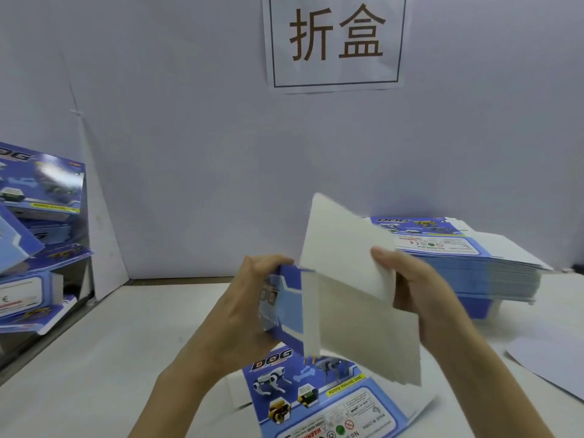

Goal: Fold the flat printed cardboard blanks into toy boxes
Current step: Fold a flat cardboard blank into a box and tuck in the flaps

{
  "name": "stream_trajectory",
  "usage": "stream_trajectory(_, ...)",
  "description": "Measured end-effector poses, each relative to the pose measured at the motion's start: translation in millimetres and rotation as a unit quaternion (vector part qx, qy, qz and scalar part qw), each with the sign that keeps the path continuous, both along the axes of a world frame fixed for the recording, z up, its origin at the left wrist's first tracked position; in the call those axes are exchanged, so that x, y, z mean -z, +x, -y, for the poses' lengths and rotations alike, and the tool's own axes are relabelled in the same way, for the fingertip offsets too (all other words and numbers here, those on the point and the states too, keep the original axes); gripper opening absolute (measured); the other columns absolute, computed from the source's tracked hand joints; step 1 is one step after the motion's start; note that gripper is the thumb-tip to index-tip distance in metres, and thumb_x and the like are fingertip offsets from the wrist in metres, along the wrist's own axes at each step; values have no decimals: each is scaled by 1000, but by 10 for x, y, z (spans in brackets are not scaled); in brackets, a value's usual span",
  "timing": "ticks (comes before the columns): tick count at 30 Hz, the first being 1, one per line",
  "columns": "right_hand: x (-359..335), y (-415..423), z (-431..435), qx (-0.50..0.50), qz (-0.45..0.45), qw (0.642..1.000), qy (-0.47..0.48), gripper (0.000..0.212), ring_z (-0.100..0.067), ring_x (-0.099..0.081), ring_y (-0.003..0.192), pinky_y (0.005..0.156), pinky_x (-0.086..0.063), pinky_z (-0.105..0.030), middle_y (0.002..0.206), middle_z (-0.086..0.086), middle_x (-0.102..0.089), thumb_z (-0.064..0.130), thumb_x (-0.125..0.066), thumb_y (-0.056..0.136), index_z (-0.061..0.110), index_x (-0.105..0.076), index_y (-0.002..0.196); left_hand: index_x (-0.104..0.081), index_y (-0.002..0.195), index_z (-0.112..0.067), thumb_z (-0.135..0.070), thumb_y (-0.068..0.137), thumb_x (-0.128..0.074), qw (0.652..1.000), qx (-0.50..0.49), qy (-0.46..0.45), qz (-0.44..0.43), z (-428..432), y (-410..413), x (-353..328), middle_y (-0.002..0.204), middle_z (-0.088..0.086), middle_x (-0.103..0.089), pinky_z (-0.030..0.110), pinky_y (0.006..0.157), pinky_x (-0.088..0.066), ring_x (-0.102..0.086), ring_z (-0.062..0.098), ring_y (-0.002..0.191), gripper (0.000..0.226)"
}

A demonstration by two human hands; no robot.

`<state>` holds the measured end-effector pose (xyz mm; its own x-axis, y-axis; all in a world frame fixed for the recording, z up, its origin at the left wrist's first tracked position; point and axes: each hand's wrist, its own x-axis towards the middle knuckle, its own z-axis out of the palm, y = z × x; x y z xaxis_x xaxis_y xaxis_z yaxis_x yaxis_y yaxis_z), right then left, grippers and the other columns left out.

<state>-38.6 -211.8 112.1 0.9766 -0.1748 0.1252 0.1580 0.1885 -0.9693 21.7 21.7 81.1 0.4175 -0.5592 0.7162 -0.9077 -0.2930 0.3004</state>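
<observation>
Blank (pixel 357 311) is up in the air mid-room, above the table (pixel 110 358), held between both hands w/ its white inside facing the person. L hand (pixel 249 308) is curled round the blue printed side panel, fingers wrapped over its far edge, prob. to bend that panel in along the crease. R hand (pixel 420 292) pinches the big white panel: thumb (pixel 380 252) flat on the near face, other fingers hidden behind the card, so can't tell how they lie. Holding it aloft makes sense – both sides can swing freely and nothing underneath gets in the way. A narrow white strip hangs down the middle, likely a tuck flap, not tucked yet.

Right below lies a flat one (pixel 316 396), print side up, close to the person; looks like next in line. Stack (pixel 458 257) of unfolded flats sits to the R by the wall, within easy reach. Boxes (pixel 34 235) already made are piled far L, out of the work area. Sign (pixel 335 39) is on the wall above, and a white sheet (pixel 553 371) lies at the R edge.

My guess: early on this box – walls only starting to rise, ends not closed. Panels need squaring before any flap goes in.
</observation>
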Motion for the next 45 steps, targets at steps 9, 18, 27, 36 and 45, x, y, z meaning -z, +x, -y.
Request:
stream_trajectory(9, -56, -6, 93, -33, -153, 987, 36, 26, -24, -67, 55, 48, -53, -26, 74, -8, -73, 30, -70, 62, 8, -78, 73, -28, 135, -24, -27, 60, -87, 994, -29, 52, 93, 107, -50, 52, 135, -8, -38, 56, 109, -24, -42, 8, 125, 96)
stream_trajectory(18, -132, -141, 224, 43, 80, 978, -187, 23, -22, -72, 79, 66, -61, -35, 89, -5, -75, 45, -66, 75, 29, -76, 88, -26, 144, -39, -53, 69, -75, 993, 13, -81, -79, 86, -111, 36, 130, -33, -44, 3, 78, -47, -49, -2, 120, 91)
stream_trajectory(27, -12, -79, 178, 178, 213, 835, -474, 47, -28, -62, 86, 78, -55, -29, 97, -13, -71, 19, -51, 99, 54, -41, 128, -18, 139, -50, -64, 69, -70, 995, -24, -79, -48, 107, -174, -55, 123, -37, -40, 6, 78, -49, -50, 0, 118, 88)
stream_trajectory(36, -82, -94, 117, -52, 51, 997, -3, 41, -16, -71, 83, 63, -57, -26, 98, -6, -74, 39, -61, 74, 17, -72, 107, -26, 137, -40, -30, 65, -82, 998, 13, -61, -5, 90, -97, 7, 129, -24, -43, 3, 82, -45, -49, 0, 118, 92)
stream_trajectory(45, -46, -40, 24, 104, -19, 918, -382, 34, -28, -60, 58, 57, -58, -47, 76, -27, -55, 20, -53, 95, -12, -58, 84, -22, 138, -61, -31, 73, -78, 992, 4, -91, -87, 19, -40, -34, 133, -33, -34, 6, 75, -50, -36, 0, 130, 91)
